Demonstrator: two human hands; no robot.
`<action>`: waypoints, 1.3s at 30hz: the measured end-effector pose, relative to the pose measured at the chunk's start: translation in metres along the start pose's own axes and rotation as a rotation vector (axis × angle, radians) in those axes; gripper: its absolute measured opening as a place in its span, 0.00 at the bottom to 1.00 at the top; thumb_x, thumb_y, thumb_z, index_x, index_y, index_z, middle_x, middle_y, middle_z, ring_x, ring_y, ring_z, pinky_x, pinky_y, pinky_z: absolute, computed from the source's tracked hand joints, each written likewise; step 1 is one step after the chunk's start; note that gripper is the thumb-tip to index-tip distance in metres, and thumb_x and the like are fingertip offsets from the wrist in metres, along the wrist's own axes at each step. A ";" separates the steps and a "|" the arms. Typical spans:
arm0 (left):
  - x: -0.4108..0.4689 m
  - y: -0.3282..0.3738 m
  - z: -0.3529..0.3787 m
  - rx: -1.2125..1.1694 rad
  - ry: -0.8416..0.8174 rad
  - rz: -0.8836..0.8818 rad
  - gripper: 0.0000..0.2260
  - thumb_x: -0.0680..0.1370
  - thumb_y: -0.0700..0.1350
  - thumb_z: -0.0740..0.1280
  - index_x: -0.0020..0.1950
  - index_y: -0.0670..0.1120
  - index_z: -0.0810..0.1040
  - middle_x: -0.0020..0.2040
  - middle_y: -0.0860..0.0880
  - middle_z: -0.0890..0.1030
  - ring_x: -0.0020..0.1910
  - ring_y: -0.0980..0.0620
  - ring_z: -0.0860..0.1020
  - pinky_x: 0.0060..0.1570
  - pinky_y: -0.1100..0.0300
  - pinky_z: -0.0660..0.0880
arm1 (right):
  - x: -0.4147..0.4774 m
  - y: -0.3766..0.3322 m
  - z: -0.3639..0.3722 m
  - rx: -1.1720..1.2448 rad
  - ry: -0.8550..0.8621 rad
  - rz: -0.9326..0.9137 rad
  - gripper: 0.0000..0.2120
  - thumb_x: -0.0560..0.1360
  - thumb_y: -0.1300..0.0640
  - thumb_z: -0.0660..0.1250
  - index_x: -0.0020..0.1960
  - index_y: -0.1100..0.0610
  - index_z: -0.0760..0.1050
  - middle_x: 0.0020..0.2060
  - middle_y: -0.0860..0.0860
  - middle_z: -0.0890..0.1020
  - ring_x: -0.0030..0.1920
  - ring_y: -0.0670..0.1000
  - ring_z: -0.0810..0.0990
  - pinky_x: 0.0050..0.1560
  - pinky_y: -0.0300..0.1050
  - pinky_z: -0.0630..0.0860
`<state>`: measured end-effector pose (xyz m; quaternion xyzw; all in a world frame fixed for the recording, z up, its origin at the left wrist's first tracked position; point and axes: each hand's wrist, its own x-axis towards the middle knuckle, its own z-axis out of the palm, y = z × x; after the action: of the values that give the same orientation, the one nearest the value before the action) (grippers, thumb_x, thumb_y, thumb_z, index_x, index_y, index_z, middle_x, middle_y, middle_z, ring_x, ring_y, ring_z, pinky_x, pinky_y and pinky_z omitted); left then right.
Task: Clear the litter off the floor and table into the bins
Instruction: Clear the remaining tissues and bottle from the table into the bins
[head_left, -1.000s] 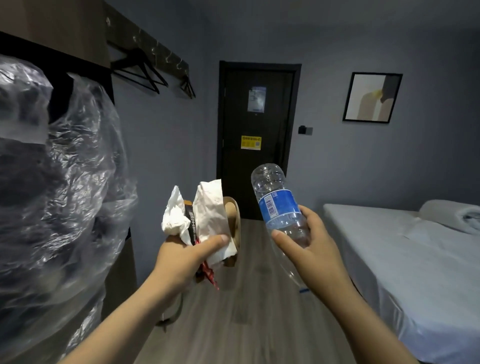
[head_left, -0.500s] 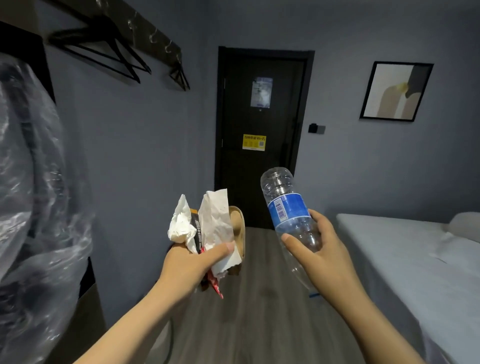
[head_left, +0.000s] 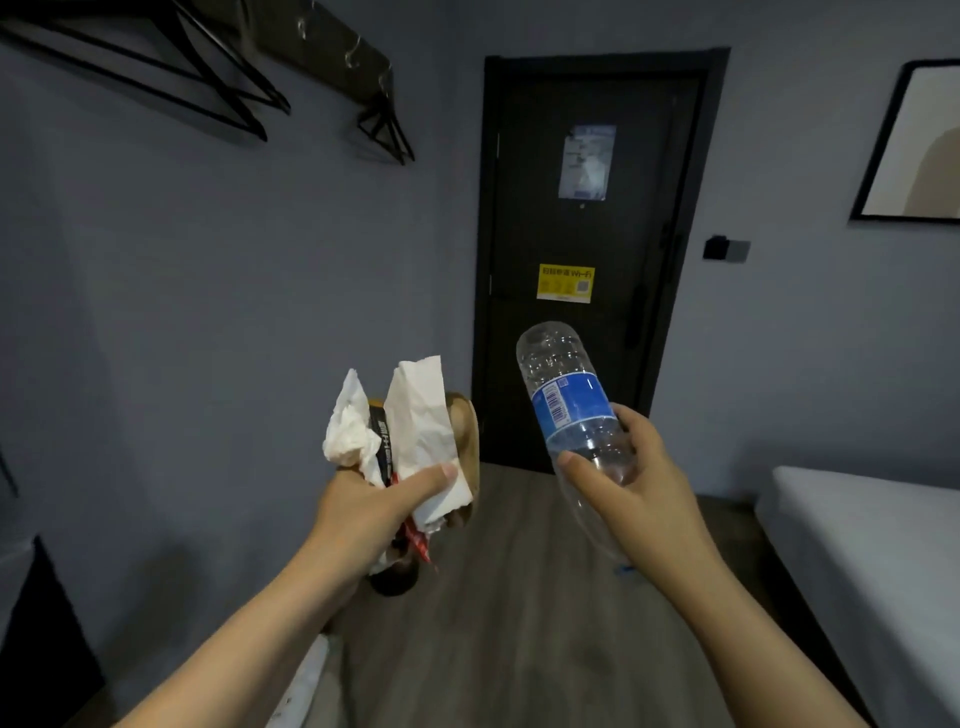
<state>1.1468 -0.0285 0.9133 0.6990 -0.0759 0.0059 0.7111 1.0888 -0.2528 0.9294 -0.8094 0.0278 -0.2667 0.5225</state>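
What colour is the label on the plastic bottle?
Blue, with a white barcode patch, on the clear plastic bottle in the right hand; the head view shows it.

L hand (head_left: 374, 512) grips litter (head_left: 415, 431); R hand (head_left: 631, 480) grips bottle (head_left: 571, 405).

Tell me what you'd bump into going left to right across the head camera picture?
Black hangers → left hand squeezing crumpled tissues and wrappers → right hand holding the plastic bottle → wall switch → bed.
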 end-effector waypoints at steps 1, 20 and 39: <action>0.019 -0.004 0.001 0.005 0.009 0.000 0.25 0.61 0.53 0.79 0.56 0.51 0.80 0.49 0.53 0.85 0.49 0.51 0.84 0.56 0.47 0.78 | 0.018 0.007 0.006 0.007 -0.008 0.002 0.31 0.69 0.44 0.70 0.69 0.39 0.61 0.59 0.42 0.73 0.50 0.39 0.78 0.40 0.32 0.72; 0.404 -0.108 -0.048 0.029 0.116 -0.130 0.18 0.61 0.51 0.80 0.49 0.52 0.82 0.44 0.55 0.86 0.44 0.55 0.84 0.45 0.59 0.77 | 0.337 0.151 0.203 0.028 -0.125 0.095 0.23 0.71 0.48 0.72 0.61 0.38 0.67 0.55 0.41 0.78 0.51 0.41 0.80 0.49 0.41 0.78; 0.689 -0.219 0.025 0.067 0.346 -0.339 0.13 0.68 0.43 0.77 0.50 0.51 0.79 0.42 0.54 0.84 0.36 0.58 0.83 0.28 0.69 0.75 | 0.645 0.349 0.295 0.070 -0.357 0.210 0.30 0.72 0.49 0.72 0.71 0.48 0.65 0.55 0.43 0.79 0.48 0.42 0.81 0.44 0.37 0.76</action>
<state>1.8509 -0.1258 0.7766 0.7133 0.1657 0.0087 0.6809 1.8581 -0.3741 0.7969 -0.8177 0.0098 -0.0639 0.5720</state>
